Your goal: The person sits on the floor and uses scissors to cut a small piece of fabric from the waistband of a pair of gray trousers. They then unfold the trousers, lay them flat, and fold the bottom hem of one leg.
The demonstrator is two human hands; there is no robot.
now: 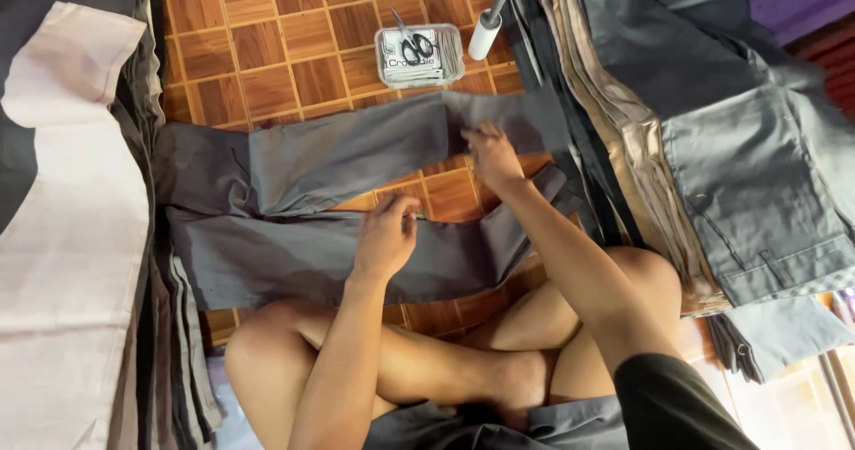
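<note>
Lying spread across the wooden parquet floor (294,49) in front of the seated person, the grey trousers (303,201) have 2 legs running side by side from the waist at the left edge of the bare floor toward the right. The left hand (387,236) rests flat on the nearer leg about midway along it, fingers curled lightly and pressing the cloth down rather than pinching it. The right hand (492,156) reaches to the far leg near its hem, fingertips closed on a fold of the fabric.

Doing this well seems to call for keeping the flat hand steady as an anchor while the other draws the cloth taut, so seams line up and no creases get trapped.

Beyond the far leg, near the top edge of the floor, a clear plastic tray (385,74) holds a pair of scissors (411,40), and a white lint roller (485,32) lies just beside it. A stack of folded trousers (757,174) rises at the right edge, and pale pink cloth (71,236) is piled along the left.
</note>
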